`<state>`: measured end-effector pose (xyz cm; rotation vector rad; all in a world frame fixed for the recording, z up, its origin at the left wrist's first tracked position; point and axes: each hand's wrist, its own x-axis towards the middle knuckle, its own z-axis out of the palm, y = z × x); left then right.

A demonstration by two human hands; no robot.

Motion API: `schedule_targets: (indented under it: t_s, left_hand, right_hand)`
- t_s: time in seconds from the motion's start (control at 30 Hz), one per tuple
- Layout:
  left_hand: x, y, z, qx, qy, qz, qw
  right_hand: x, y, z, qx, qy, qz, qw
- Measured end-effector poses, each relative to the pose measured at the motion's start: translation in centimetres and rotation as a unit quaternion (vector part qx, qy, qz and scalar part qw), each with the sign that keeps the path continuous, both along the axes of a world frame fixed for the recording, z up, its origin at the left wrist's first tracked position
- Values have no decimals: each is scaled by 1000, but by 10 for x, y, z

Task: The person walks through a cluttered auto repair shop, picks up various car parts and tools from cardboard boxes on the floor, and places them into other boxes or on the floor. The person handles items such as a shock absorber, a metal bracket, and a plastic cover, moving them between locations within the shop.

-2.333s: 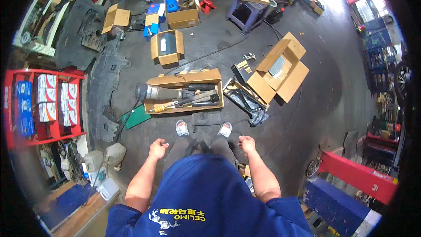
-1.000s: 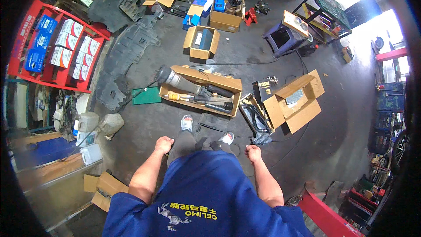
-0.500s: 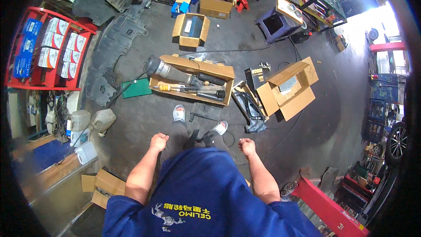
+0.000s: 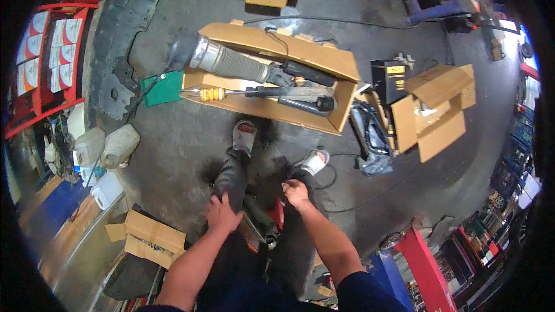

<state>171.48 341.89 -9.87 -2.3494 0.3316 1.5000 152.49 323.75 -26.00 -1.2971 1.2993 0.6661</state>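
My left hand [image 4: 224, 214] rests by my left knee, fingers spread, holding nothing. My right hand [image 4: 297, 193] is by my right knee with its fingers curled closed; whether trouser cloth is in them I cannot make out. Beyond my feet lies a long open cardboard box [image 4: 245, 37]. In it are a ribbed grey air strut [image 4: 240, 66], its wide end jutting over the left side, and a dark rod-like shock absorber [image 4: 289, 91] with a yellow bump stop [image 4: 211, 94]. Neither hand touches the box.
A green flat case [image 4: 163, 89] lies left of the box. To the right are a bagged part [image 4: 371, 138], a black carton [image 4: 390, 84] and an open cardboard box [image 4: 442, 130]. A cable [image 4: 347, 21] crosses the floor behind. Plastic jugs [image 4: 120, 145] and a red rack [image 4: 81, 52] stand left.
Both hands have moved inward to my knees, and the left one has gone from closed to spread. My view has dropped closer to the floor, and the long box looks larger.
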Motion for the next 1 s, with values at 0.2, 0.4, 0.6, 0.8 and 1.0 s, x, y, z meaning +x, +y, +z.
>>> schedule_targets:
  t_s: [0.2,0.4,0.6,0.8,1.0]
  left_hand:
    - [3,44,-46,-71,-64,6,995]
    - [4,74,-64,-72,-81,8,994]
    - [3,77,-57,-95,-81,25,992]
    - [0,52,-41,-90,-92,42,991]
    - [-2,27,-11,-67,-61,55,994]
  right_hand:
    - [73,50,-214,3,55,-103,993]
    - [113,76,-346,-32,58,-233,970]
    - [58,87,-300,-150,-27,-37,988]
    - [-9,-11,-99,19,-11,117,993]
    - [-22,-113,129,288,-62,-194,936]
